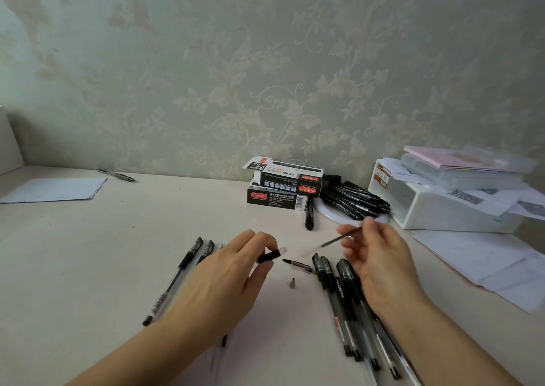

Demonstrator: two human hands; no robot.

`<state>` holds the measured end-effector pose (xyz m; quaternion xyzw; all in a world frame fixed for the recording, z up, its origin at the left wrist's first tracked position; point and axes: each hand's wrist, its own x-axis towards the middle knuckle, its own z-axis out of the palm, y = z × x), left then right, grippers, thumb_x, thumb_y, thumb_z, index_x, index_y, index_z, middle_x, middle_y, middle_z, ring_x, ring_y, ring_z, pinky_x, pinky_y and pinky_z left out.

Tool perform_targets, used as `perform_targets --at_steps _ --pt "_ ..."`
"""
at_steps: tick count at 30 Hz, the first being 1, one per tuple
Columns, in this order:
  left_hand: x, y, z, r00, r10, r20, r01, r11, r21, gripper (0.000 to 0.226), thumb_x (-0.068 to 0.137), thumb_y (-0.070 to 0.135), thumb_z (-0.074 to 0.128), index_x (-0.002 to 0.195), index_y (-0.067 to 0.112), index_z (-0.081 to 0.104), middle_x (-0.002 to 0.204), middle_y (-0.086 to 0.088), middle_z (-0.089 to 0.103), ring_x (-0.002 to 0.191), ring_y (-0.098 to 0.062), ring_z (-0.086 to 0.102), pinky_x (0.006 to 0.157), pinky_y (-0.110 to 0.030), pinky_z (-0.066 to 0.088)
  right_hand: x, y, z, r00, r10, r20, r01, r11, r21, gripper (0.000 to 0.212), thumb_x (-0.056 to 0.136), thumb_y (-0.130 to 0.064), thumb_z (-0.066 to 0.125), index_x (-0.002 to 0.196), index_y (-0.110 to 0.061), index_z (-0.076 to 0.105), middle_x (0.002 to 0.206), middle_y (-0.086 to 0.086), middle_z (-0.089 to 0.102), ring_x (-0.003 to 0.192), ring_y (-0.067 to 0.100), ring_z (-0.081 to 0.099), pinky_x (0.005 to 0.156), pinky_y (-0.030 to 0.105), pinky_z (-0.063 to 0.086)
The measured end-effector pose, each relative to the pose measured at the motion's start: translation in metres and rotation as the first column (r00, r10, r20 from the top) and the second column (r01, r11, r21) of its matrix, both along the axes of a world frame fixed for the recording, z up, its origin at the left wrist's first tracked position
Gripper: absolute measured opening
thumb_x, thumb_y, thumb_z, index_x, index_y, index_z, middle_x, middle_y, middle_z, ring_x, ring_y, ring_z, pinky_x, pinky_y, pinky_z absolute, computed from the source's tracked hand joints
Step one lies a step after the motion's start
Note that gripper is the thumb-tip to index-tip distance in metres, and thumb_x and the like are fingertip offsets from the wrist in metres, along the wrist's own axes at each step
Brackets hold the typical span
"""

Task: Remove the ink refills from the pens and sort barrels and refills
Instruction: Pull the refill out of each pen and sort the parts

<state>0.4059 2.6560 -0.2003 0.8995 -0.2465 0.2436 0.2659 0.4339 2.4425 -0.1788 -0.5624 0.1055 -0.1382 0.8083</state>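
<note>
Left hand [236, 270] pinches a pen barrel [272, 255] above the desk [103, 253]; right hand [380, 256], at its three o'clock, grips the thin refill [339, 239].

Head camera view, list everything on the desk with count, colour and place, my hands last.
pen barrel: one, black and clear, in left grip
ink refill: one, dark, in right grip
pen tip: one, grey, desk centre
pen cap: one, black, beside the tip
gel pens: several, black, under right hand
pen boxes: two, black, stacked
markers: a pile, black, right of boxes
storage box: one, white, far right
left hand: pinches barrel
right hand: pinches refill
</note>
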Motion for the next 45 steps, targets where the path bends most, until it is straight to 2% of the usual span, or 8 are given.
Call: perform_targets --at_steps 4,8,10,18,23,28,40,45 --pt "0.005 0.003 -0.001 0.997 0.076 -0.013 -0.076 0.997 -0.023 0.009 0.095 0.029 0.050 0.104 0.032 0.050 0.091 0.018 0.050 0.060 -0.009 0.050 0.056 -0.030 0.047 0.008 -0.033 0.003 0.988 -0.124 0.090 0.152 0.882 -0.447 0.017 0.099 -0.024 0.054 0.091 -0.015 0.066 0.063 -0.005 0.069 0.049 0.002 0.050 0.057 0.024 0.046" --pt "0.013 0.014 -0.003 0.971 0.229 -0.071 -0.232 0.972 -0.025 0.007 0.093 0.029 0.052 0.100 0.031 0.053 0.090 0.014 0.052 0.073 -0.013 0.054 0.065 -0.033 0.048 0.014 -0.052 0.001 0.976 -0.083 0.202 0.218 0.332 -0.918 0.014 0.093 -0.022 0.064 0.084 -0.019 0.075 0.067 -0.005 0.067 0.057 0.003 0.056 0.058 0.024 0.043" --pt "0.014 0.018 -0.004 0.955 0.283 -0.091 -0.285 0.958 -0.014 0.005 0.092 0.031 0.053 0.097 0.031 0.055 0.089 0.013 0.053 0.077 -0.015 0.056 0.066 -0.033 0.049 0.016 -0.054 -0.003 0.974 -0.077 0.212 0.225 0.236 -0.946 0.015 0.091 -0.021 0.067 0.082 -0.015 0.077 0.067 -0.004 0.066 0.061 0.007 0.059 0.057 0.021 0.043" --pt "0.013 0.015 -0.006 0.951 0.293 -0.097 -0.293 0.956 0.009 0.003 0.093 0.034 0.051 0.094 0.032 0.054 0.087 0.013 0.054 0.078 -0.016 0.055 0.066 -0.036 0.050 0.029 -0.061 -0.014 0.991 -0.112 -0.070 0.025 0.680 -0.733 0.025 0.098 -0.021 0.053 0.080 -0.015 0.070 0.065 -0.001 0.065 0.057 0.014 0.051 0.059 0.028 0.040" --pt "0.014 0.016 -0.005 0.943 0.315 -0.106 -0.316 0.949 0.010 0.004 0.092 0.033 0.052 0.094 0.031 0.055 0.086 0.014 0.056 0.078 -0.014 0.055 0.066 -0.033 0.050 0.025 -0.073 -0.009 0.972 -0.162 0.171 0.229 0.476 -0.849 0.014 0.091 -0.029 0.065 0.081 -0.025 0.073 0.058 -0.005 0.064 0.053 0.012 0.058 0.058 0.033 0.052" --pt "0.013 0.017 -0.006 0.935 0.334 -0.120 -0.334 0.942 0.019 0.005 0.091 0.033 0.051 0.094 0.031 0.055 0.088 0.013 0.057 0.081 -0.014 0.057 0.069 -0.034 0.051 0.026 -0.075 -0.026 0.984 -0.135 0.118 0.146 0.221 -0.964 0.011 0.085 -0.027 0.075 0.077 -0.019 0.077 0.063 -0.007 0.064 0.062 0.011 0.059 0.057 0.026 0.041" --pt "0.018 0.024 -0.001 0.894 0.415 -0.169 -0.429 0.902 -0.053 0.008 0.085 0.032 0.057 0.080 0.030 0.051 0.069 0.009 0.056 0.065 -0.012 0.052 0.052 -0.027 0.038 0.024 -0.065 -0.024 0.981 -0.112 0.156 0.171 0.137 -0.976 0.010 0.087 -0.026 0.072 0.079 -0.022 0.074 0.070 -0.011 0.064 0.065 0.006 0.059 0.057 0.026 0.045" --pt "0.012 0.015 -0.007 0.880 0.409 -0.242 -0.389 0.912 0.128 0.035 0.075 0.056 0.057 0.068 0.024 0.042 0.062 0.007 0.051 0.059 -0.006 0.048 0.047 -0.025 0.030 0.014 -0.032 -0.019 0.970 0.022 0.243 0.233 0.205 -0.951 0.009 0.089 -0.028 0.069 0.082 -0.024 0.074 0.076 -0.014 0.066 0.065 0.004 0.062 0.063 0.032 0.055"
